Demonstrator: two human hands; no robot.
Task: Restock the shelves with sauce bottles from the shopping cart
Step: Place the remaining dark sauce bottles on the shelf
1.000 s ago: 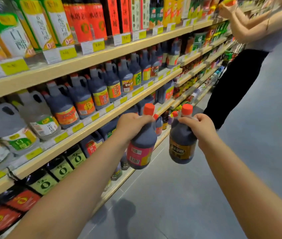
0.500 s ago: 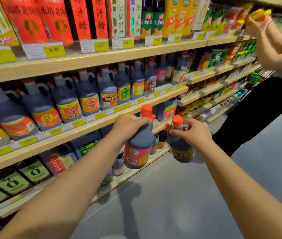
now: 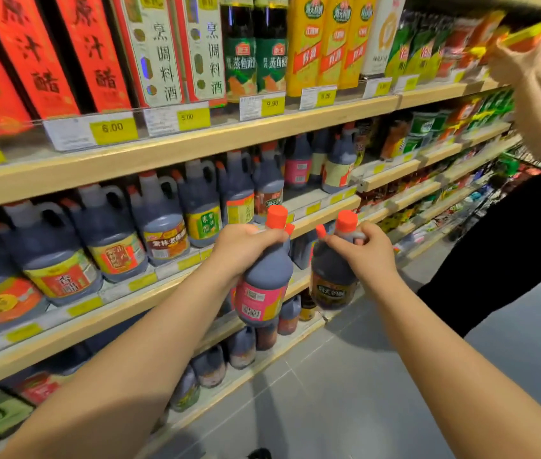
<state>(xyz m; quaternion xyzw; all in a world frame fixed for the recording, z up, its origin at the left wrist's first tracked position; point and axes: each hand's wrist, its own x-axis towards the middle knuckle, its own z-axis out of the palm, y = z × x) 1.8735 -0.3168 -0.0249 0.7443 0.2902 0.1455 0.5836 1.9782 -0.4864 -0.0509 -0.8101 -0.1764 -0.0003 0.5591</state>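
Here, at about ten o'clock in the view, tall red boxes (image 3: 30,54) stand on the top shelf (image 3: 196,144), with yellow price tags (image 3: 113,129) along its front edge. Below them, near nine o'clock, dark jugs (image 3: 110,240) with handles and mixed labels fill the middle shelf (image 3: 149,299) in a row. Small dark bottles (image 3: 209,366) sit on the bottom shelf (image 3: 245,376) at about seven o'clock.

Near the centre, the left hand (image 3: 245,250) comes in from seven o'clock on a bare forearm. Its fingers are wrapped round the neck and shoulder of the pink-label bottle (image 3: 264,286), a dark sauce bottle with a red cap pointing to twelve o'clock. This bottle hangs in the air in front of the middle shelf's edge, not resting on any shelf.

Just beside it, toward three o'clock and with a narrow gap between, is the brown-label bottle (image 3: 332,279), also dark with a red cap. The right hand (image 3: 366,256), reaching in from five o'clock, holds it by the top with its fingers curled round the neck and the small handle. It too is off the shelves, level with the first bottle and above the bottom shelf's front.

Grey floor (image 3: 345,392) lies under both forearms at six o'clock. At two to three o'clock stands another person (image 3: 510,243) in black trousers, holding a yellow packet (image 3: 524,36) up near the top shelf.
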